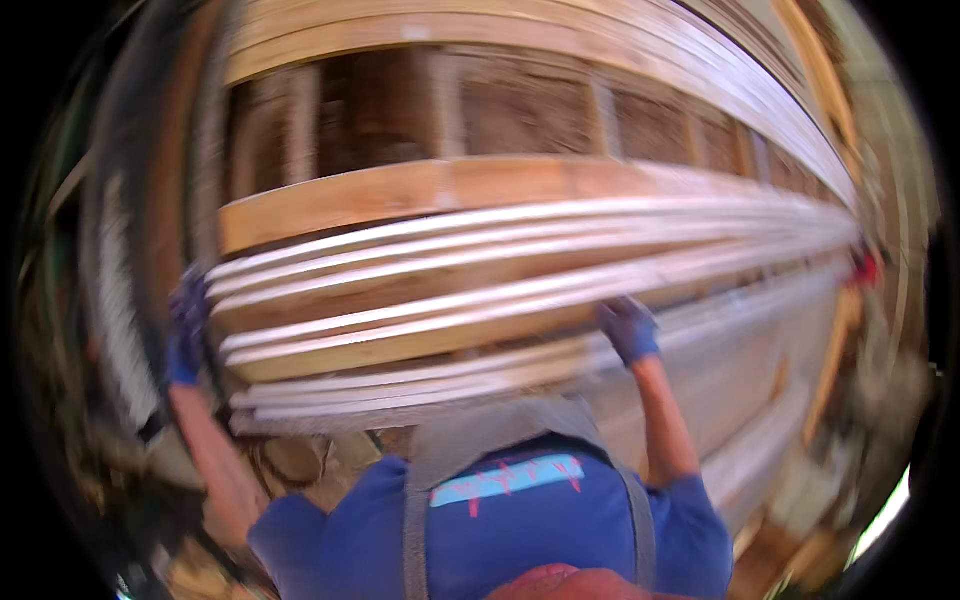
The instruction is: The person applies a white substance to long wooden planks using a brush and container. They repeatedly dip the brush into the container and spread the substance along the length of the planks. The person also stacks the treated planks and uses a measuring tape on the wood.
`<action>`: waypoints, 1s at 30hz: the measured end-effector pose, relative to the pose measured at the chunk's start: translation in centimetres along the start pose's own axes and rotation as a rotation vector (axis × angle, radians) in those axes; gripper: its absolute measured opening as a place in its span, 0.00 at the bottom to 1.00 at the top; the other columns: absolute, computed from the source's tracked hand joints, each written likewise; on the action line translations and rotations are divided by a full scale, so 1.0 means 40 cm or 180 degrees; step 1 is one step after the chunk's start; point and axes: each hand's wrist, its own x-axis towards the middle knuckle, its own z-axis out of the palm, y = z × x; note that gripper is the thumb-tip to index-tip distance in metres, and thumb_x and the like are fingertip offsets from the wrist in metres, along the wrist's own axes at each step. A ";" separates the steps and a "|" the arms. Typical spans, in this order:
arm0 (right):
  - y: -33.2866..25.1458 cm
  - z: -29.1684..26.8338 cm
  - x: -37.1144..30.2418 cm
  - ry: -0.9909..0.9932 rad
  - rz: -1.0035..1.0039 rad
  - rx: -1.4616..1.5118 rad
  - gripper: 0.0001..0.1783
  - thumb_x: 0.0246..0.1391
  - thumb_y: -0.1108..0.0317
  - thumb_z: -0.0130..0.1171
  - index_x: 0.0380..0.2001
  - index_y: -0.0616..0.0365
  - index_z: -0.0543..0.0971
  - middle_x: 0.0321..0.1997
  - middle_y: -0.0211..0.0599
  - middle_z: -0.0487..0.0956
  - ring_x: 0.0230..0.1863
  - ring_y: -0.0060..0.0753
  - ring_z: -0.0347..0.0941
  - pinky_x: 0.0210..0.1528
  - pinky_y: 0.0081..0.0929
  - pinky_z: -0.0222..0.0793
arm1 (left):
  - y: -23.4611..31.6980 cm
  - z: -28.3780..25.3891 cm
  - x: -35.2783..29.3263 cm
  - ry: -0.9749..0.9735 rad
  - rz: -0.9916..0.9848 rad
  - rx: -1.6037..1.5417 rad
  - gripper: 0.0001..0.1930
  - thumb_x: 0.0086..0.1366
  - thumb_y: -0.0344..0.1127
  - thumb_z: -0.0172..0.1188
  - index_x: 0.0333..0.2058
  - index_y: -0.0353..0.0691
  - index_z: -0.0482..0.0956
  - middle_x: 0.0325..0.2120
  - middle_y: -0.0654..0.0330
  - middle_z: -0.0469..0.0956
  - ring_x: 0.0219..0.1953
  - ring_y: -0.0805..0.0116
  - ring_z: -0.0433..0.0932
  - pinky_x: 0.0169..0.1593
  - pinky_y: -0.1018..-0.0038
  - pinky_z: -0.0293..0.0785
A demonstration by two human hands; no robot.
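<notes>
A stack of long pale wooden boards [520,290] runs across the picture from left to far right, blurred by motion. My left hand [187,325], in a blue glove, grips the stack's left end. My right hand [628,328], also blue-gloved, holds the near edge of the boards about halfway along. Both bare forearms reach up from my blue shirt and grey bib straps [520,500] at the lower edge.
Behind the boards stands a wooden frame with upright slats [450,110] and more long planks above it. Further pale boards [760,390] lie lower right. Dark clutter and scraps [290,460] sit low left. A small red object [865,268] is at the boards' far end.
</notes>
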 end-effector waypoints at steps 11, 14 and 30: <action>0.073 0.046 -0.007 0.0592 -0.0209 0.0244 0.06 0.54 0.68 0.60 0.24 0.57 0.77 0.22 0.39 0.76 0.25 0.40 0.73 0.29 0.33 0.67 | 0.049 0.213 0.025 0.0508 -0.0160 -0.0500 0.45 0.66 0.72 0.25 0.64 0.38 0.61 0.59 0.54 0.67 0.60 0.64 0.66 0.65 0.68 0.57; 0.065 0.043 0.079 0.0547 -0.0489 -0.0078 0.05 0.55 0.64 0.59 0.28 0.52 0.78 0.28 0.37 0.77 0.28 0.47 0.74 0.29 0.38 0.70 | 0.069 0.203 0.132 0.0482 -0.0284 -0.0659 0.45 0.66 0.71 0.25 0.63 0.35 0.62 0.58 0.55 0.68 0.59 0.64 0.67 0.64 0.68 0.58; 0.028 0.100 0.212 -0.0689 0.1799 0.4842 0.23 0.52 0.50 0.63 0.49 0.47 0.75 0.46 0.38 0.79 0.42 0.45 0.76 0.39 0.47 0.74 | 0.149 0.178 0.535 -0.0440 -0.0124 -0.0835 0.47 0.63 0.75 0.31 0.65 0.37 0.58 0.60 0.53 0.67 0.60 0.63 0.67 0.63 0.68 0.62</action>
